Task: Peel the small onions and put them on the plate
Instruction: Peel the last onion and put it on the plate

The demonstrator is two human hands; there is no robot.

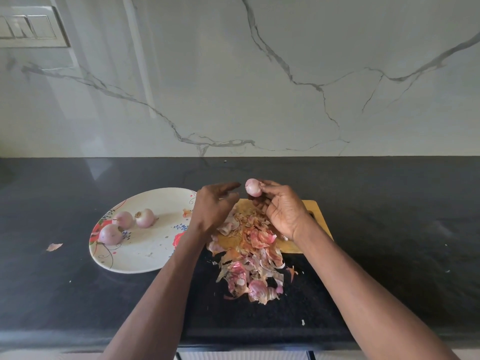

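head view | right hand [281, 213] fingers pinch peeled onion [253, 187] in air, just past far edge of cutting board [315, 211] | left hand [211, 207] fingers loose, holds nothing, just beside onion | plate [145, 258] left of board, 3 onions [144, 218] on it | est. light, firm, slick w/o skin; hold round the middle | peel heap [249, 258] on board & desk [389, 242]

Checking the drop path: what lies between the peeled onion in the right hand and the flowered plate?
In the head view, only the left hand lies between the peeled pink onion held by the right hand and the white flowered plate.
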